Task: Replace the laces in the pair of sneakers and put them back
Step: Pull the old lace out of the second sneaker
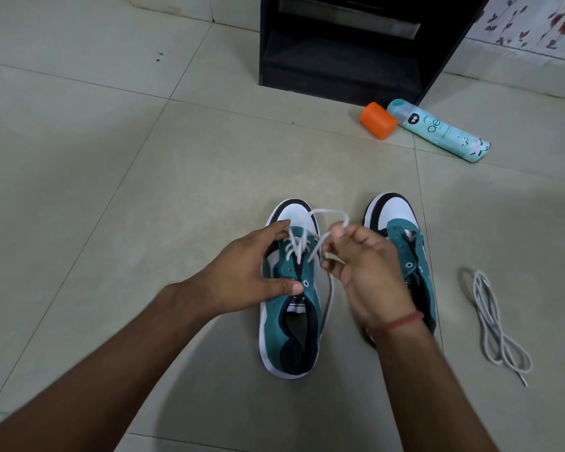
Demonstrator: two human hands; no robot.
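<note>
Two sneakers are sitting side by side on the floor (177, 177). The left hand (242, 275) is steadying the left sneaker (289, 321), fingers curled round it, while the right hand (362, 262) is pinching the lace (330, 213), partway through threading. Next, probably, the upper eyelets; the right sneaker (402, 216) is waiting unlaced, its spare lace (493, 324) lying nearby.

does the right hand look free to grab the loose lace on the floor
Probably not yet. The right hand is pinching the lace being threaded into the left sneaker. The loose lace lies bare on the floor, past the right sneaker, with nothing covering it.
</note>
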